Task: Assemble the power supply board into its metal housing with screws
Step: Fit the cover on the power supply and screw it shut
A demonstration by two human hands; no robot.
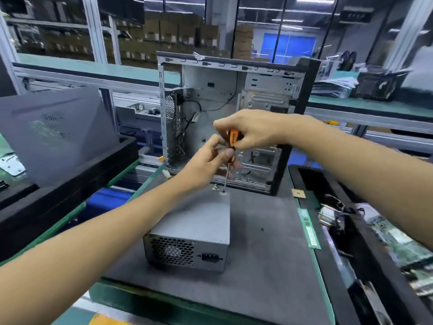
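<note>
Nearest me, the power supply housing lies on the tabletop; my right hand and left hand both grip the upright screwdriver, tip on its far corner.

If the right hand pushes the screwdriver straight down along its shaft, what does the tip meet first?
The right hand holds the screwdriver nearly upright, tip down. The tip seems to sit already on the far top corner of the power supply housing, probably at a screw, though blur hides it.
</note>
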